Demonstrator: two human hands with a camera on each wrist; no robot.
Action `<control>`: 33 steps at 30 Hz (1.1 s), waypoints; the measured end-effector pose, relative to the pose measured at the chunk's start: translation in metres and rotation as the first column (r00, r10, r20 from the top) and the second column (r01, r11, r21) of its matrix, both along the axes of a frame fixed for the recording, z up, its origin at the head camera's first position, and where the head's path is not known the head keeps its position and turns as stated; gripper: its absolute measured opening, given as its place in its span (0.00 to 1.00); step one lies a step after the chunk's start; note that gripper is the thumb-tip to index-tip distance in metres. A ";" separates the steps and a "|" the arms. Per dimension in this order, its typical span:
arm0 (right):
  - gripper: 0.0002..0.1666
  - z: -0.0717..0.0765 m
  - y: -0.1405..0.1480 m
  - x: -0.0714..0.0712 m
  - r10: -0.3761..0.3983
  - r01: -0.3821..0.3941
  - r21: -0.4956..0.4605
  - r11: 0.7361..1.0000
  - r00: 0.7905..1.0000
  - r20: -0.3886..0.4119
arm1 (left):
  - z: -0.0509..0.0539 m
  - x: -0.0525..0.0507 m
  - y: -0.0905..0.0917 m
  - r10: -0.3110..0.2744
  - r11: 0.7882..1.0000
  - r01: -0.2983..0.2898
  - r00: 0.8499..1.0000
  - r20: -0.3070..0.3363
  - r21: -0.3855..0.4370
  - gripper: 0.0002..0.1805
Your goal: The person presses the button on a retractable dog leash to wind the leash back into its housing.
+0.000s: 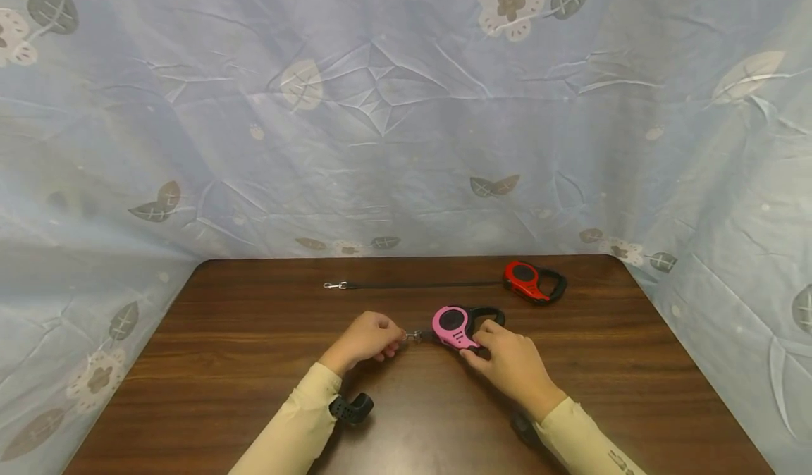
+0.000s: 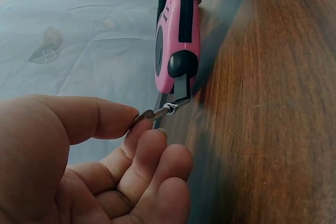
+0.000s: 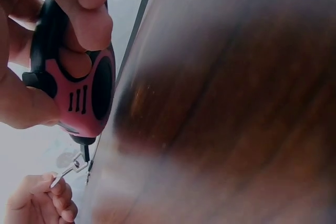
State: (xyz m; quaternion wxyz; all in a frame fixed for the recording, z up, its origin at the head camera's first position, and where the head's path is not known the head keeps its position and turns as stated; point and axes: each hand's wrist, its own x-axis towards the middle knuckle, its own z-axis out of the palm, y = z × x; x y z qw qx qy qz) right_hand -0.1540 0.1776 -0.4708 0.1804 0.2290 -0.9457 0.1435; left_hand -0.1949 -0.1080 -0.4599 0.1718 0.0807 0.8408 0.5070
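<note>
A pink and black retractable dog leash [image 1: 449, 328] is held over the middle of the table. My right hand [image 1: 515, 364] grips it by the black handle, thumb on the near side, as the right wrist view shows [image 3: 79, 100]. Between the thumb and forefinger of my left hand [image 1: 368, 340] is the leash's metal snap hook [image 2: 164, 111]. Only a short bit of black strap [image 2: 182, 86] shows between hook and case. The left hand's other fingers are loosely bent below the hook.
Farther back lies a red and black retractable leash [image 1: 525, 278], its black cord [image 1: 425, 285] drawn out leftward to a metal snap hook [image 1: 335, 285]. The brown wooden table [image 1: 254, 320] is backed and flanked by a pale blue floral cloth [image 1: 393, 144].
</note>
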 end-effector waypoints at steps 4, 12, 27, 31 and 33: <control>0.15 0.000 0.000 0.001 0.001 -0.001 0.005 1.000 1.000 0.000 | -0.001 -0.001 0.001 -0.001 1.000 0.001 1.000 0.006 -0.005 0.12; 0.15 0.001 -0.002 0.003 -0.039 0.037 0.029 0.999 0.996 0.086 | -0.003 -0.002 0.002 0.008 1.000 -0.008 1.000 0.011 -0.008 0.12; 0.15 -0.001 -0.003 0.011 -0.064 0.056 0.044 0.997 0.970 0.234 | -0.009 -0.002 0.001 0.059 0.997 -0.060 0.998 -0.025 -0.052 0.10; 0.16 -0.001 -0.003 0.011 -0.065 0.055 0.053 0.997 0.973 0.221 | -0.010 -0.002 0.001 0.068 0.994 -0.072 0.997 -0.048 -0.083 0.10; 0.17 -0.001 -0.003 0.010 -0.064 0.053 0.056 0.997 0.974 0.217 | -0.010 -0.003 0.001 0.070 0.992 -0.076 0.996 -0.057 -0.105 0.10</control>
